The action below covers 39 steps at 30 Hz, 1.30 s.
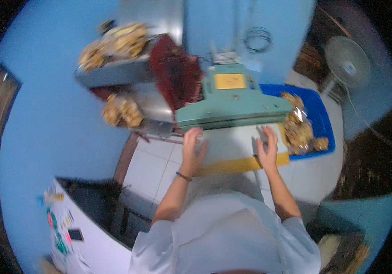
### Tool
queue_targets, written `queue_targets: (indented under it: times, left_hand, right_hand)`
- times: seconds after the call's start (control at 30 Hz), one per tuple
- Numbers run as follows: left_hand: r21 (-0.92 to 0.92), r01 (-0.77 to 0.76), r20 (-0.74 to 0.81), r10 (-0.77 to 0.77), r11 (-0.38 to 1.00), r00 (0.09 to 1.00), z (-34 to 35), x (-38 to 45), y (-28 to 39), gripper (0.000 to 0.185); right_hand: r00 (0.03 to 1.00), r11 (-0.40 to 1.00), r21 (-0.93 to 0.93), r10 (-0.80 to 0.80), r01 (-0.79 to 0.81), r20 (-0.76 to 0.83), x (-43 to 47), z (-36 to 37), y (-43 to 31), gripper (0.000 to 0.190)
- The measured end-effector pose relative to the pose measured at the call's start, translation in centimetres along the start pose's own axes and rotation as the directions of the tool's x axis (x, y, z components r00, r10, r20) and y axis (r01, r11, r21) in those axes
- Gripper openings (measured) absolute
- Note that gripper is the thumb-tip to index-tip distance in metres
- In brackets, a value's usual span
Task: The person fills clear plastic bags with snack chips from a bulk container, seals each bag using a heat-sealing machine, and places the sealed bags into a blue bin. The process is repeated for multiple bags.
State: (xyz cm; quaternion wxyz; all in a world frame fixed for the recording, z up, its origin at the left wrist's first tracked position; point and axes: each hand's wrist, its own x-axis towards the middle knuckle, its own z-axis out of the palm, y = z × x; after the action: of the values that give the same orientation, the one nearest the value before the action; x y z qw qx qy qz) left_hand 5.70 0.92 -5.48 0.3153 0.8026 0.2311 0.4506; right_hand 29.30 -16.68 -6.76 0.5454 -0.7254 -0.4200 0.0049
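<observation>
A green sealing machine point(233, 106), its front jaw running crosswise, stands before me. From its foot a white work plate point(230, 144) with a yellow front edge reaches towards my body. At the plate's left end is my left hand point(193, 147), fingers bent and apart, fingertips close under the jaw. My right hand point(267, 145) is over the plate's right part, fingers curled and spread. Nothing shows in either hand. Blur hides whether the fingertips touch the machine.
Right of the machine, a blue plastic bin point(324, 120) holds clear bags of yellowish food pieces point(297, 132). Similar bags point(124, 41) lie on a metal stand point(113, 75) at the left. A standing fan point(346, 61) is at the far right, a white table point(96, 236) at the lower left.
</observation>
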Motion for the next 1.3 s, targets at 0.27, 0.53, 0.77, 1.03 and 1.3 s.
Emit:
queue_targets:
  times: [0.27,0.53,0.77,1.03,1.3]
  left_hand:
    - [0.344,0.337,-0.385,-0.196,0.877,0.902,-19.2,10.3,-17.1,0.022]
    - [0.708,0.485,-0.300,-0.403,0.514,0.865,-22.5,18.8,-28.9,0.032]
    - [0.846,0.474,-0.257,-0.593,0.244,0.763,-23.9,13.4,-24.3,0.022]
    - [0.613,0.170,0.001,-0.216,0.772,0.976,-24.6,8.2,-16.8,0.014]
    - [0.404,-0.011,0.254,-0.100,0.915,0.962,-21.8,12.3,2.9,0.013]
  right_hand:
    - [0.935,0.992,-0.106,-0.030,0.072,0.354,-1.2,7.7,-6.0,0.049]
    - [0.932,0.990,-0.129,-0.012,0.063,0.361,-0.6,8.8,-6.5,0.044]
    - [0.937,0.989,-0.148,0.024,0.030,0.349,-0.9,8.9,-6.1,0.043]
    - [0.941,0.982,-0.151,-0.060,0.116,0.333,-1.4,8.4,-6.4,0.044]
    - [0.823,0.996,-0.005,0.079,-0.092,0.562,-2.3,8.9,-7.6,0.053]
